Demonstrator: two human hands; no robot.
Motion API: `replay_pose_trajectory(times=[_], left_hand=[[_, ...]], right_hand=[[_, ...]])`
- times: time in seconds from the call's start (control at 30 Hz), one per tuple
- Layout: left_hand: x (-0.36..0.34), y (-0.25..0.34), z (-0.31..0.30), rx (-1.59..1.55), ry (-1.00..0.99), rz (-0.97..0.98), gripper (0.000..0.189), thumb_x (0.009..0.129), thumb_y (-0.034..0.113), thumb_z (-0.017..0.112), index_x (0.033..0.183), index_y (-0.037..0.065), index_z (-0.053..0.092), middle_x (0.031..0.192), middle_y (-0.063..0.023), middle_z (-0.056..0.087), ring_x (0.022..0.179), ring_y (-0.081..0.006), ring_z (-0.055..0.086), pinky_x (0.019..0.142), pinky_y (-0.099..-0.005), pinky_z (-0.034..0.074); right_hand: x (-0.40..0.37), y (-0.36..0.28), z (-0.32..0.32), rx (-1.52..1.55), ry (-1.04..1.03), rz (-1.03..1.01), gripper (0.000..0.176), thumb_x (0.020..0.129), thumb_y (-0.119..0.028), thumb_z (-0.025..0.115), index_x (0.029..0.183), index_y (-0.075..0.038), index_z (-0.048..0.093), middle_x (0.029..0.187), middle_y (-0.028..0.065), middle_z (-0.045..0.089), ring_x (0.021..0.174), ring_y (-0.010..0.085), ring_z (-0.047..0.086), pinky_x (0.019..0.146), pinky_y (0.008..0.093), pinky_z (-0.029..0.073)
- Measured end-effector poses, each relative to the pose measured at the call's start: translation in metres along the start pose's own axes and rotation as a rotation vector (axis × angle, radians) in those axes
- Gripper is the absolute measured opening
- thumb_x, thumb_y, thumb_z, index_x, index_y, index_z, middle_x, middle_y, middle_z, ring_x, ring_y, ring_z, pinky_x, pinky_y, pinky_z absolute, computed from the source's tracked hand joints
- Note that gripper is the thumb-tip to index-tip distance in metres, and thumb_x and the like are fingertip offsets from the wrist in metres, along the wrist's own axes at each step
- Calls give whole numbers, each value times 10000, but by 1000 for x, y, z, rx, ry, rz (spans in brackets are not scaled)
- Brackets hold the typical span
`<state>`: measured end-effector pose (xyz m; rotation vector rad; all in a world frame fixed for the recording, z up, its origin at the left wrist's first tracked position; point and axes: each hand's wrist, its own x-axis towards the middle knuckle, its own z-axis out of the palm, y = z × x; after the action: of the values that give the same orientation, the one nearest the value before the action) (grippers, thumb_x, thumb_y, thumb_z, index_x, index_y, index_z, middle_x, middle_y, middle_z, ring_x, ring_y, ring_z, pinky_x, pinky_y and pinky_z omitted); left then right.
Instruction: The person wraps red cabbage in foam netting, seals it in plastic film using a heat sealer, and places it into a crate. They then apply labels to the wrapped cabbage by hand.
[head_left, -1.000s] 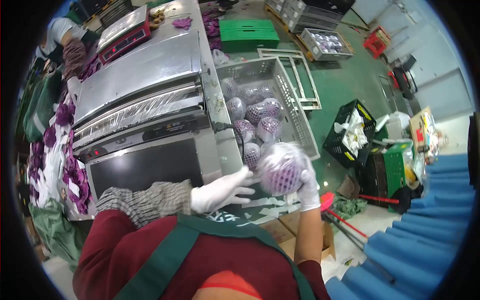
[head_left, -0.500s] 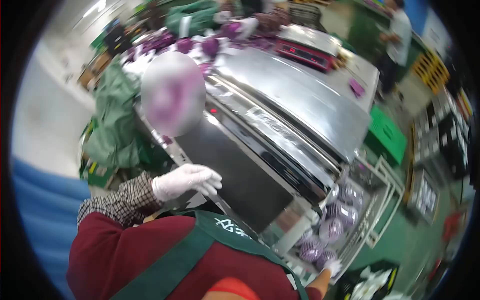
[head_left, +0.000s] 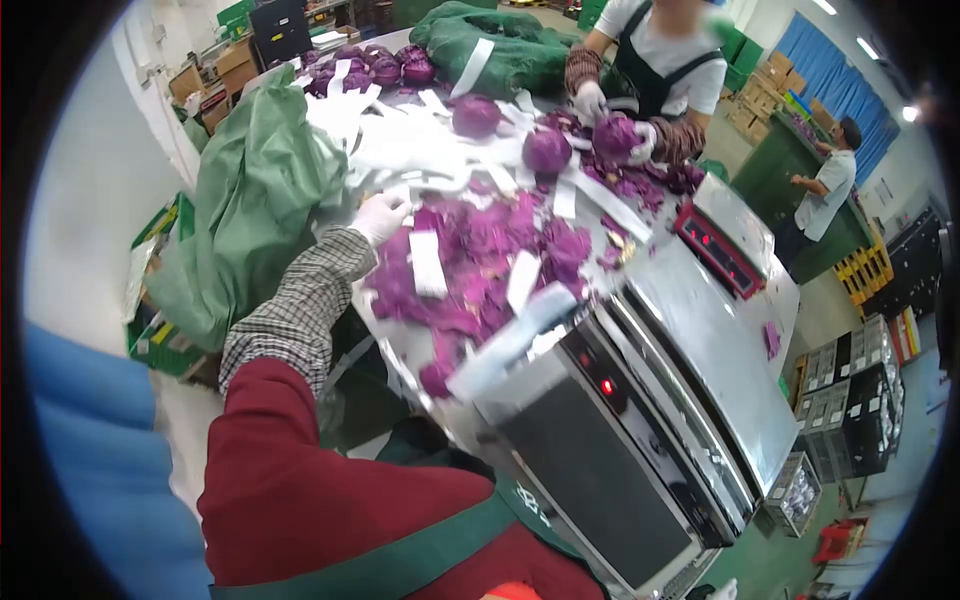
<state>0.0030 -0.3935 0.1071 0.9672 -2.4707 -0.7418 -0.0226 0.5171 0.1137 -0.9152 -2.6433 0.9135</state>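
My left hand, in a white glove, is at the left edge of the worktable, beside white strips and torn purple cabbage leaves. Its fingers look slightly bent and apart, with nothing clear between them. A white gloved shape, probably my right hand, is cut off by the bottom edge past the wrapping machine; its fingers cannot be made out. Two trimmed purple cabbages rest farther back among the strips.
Across the table a co-worker holds a purple cabbage. A scale with a red display stands behind the machine. Green netting lies at the back, green cloth at the left. Another person stands farther off.
The view has swung toward the table's leaf pile and co-worker. My left hand has gone from beside the machine to the strips. The crate of wrapped cabbages has mostly left view.
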Motion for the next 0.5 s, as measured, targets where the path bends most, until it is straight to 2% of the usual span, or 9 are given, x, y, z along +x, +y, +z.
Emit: replay_pose_trajectory(times=[0.03,0.07,0.1,0.23,0.33,0.4,0.43,0.47,0.5], left_hand=[[36,-22,6,7,33,8,339,805,315,536,954,33,651,936,-171,634,927,-298,594,824,-358,451],[65,-38,10,14,56,12,338,804,318,528,947,39,655,989,-179,622,959,-304,581,844,-361,443],[92,-39,0,45,-111,-24,318,817,260,509,1039,65,625,1123,-193,562,1050,-313,536,903,-380,413],[181,-99,35,489,11,176,411,831,156,475,1239,102,483,1222,-206,491,1127,-343,481,951,-420,387],[177,-79,6,-140,-1,-102,367,823,157,489,1179,86,539,1192,-198,519,1097,-319,511,930,-402,406],[194,-98,4,117,-88,90,296,827,181,499,1082,75,605,1029,-177,607,977,-289,585,866,-386,444],[197,-97,-4,172,-96,115,281,830,193,501,1054,72,620,986,-172,622,948,-283,598,851,-385,450],[196,-89,-16,229,-104,139,270,834,205,504,1026,68,636,942,-166,637,919,-276,611,837,-383,456],[176,-64,-47,133,-148,176,279,833,247,518,1004,69,648,859,-146,648,809,-243,638,752,-351,489]], right_hand=[[-44,-50,-5,309,67,153,328,880,-245,505,1038,30,590,1031,147,590,912,232,535,813,356,437],[-85,-98,-8,432,175,158,270,861,-199,512,991,25,589,965,142,579,846,249,538,749,363,455],[-100,-111,-16,465,150,119,269,855,-190,508,984,33,583,967,147,579,849,255,546,753,363,463],[-171,-212,-21,529,190,146,308,869,-167,480,1069,57,549,1057,175,577,960,307,568,832,384,481],[-212,-282,-9,525,43,35,326,898,-166,471,1132,53,531,1116,175,570,997,295,567,842,369,476],[-237,-336,14,515,-106,-148,299,905,-140,464,1127,45,543,1109,154,578,984,274,572,854,350,463],[-241,-350,23,-85,-128,-748,285,904,-114,460,1116,55,549,1096,154,579,980,266,568,853,344,458],[-292,-420,44,141,-299,-410,334,903,-163,466,1143,64,521,1099,170,565,997,277,551,862,357,447],[-308,-442,80,316,-399,-542,282,845,-128,456,944,95,597,914,168,644,773,238,621,758,323,487]])
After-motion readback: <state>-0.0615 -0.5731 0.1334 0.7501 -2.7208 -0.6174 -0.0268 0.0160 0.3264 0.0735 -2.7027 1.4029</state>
